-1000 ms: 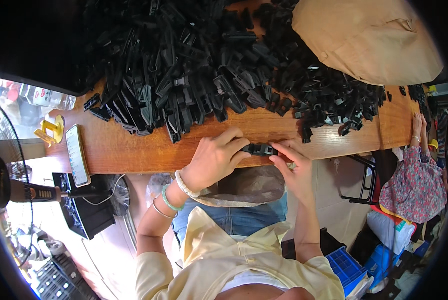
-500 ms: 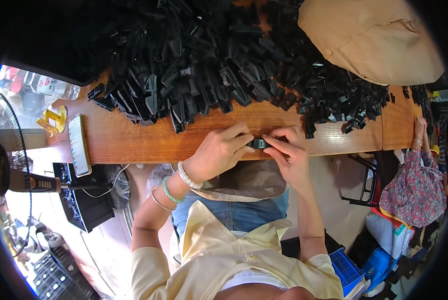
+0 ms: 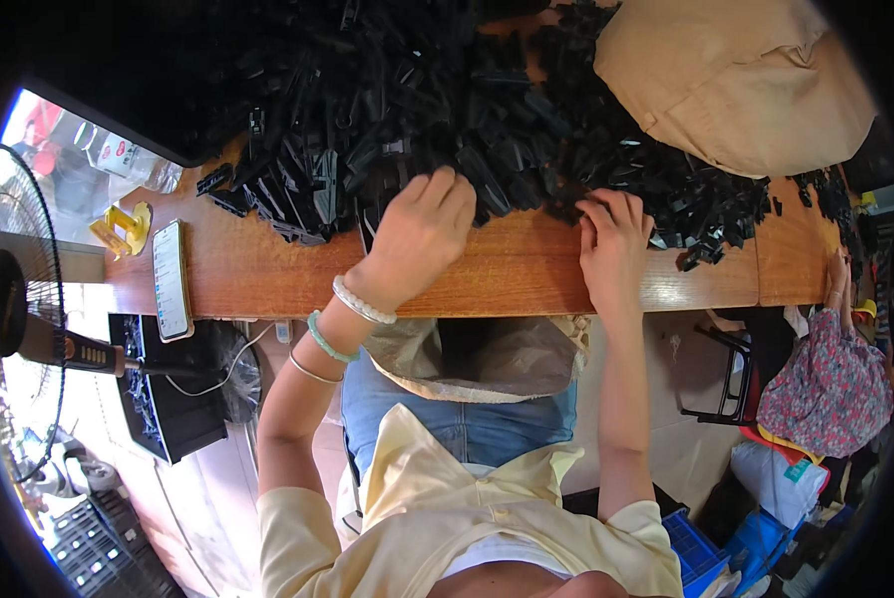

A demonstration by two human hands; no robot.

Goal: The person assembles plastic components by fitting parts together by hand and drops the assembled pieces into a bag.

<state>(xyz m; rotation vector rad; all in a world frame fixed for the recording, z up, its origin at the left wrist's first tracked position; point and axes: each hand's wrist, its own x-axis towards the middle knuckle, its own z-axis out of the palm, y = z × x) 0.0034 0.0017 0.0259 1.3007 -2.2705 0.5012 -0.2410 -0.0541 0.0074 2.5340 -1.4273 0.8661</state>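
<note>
My left hand (image 3: 422, 234) reaches to the front edge of a large heap of long black plastic pieces (image 3: 387, 120); its fingers are bent together, and whatever they grip is hidden. Farther right, my right hand (image 3: 616, 244) is at a heap of smaller black plastic parts (image 3: 701, 224). Its fingers curl toward the thumb, and I cannot make out what is between them. Over my lap, against the table edge, a beige sack (image 3: 477, 392) hangs with its mouth wide.
On the wooden table (image 3: 267, 274) lie a phone (image 3: 171, 279) and a yellow plastic holder (image 3: 123, 231), with a tan cloth bundle (image 3: 736, 85) at the back right. A fan (image 3: 13, 299) stands at left. Another person's patterned sleeve (image 3: 831, 384) shows at far right.
Both hands have parted and moved forward from the table's front edge to the heaps. The small black buckle-like piece they held together is no longer visible. The sack's mouth shows more.
</note>
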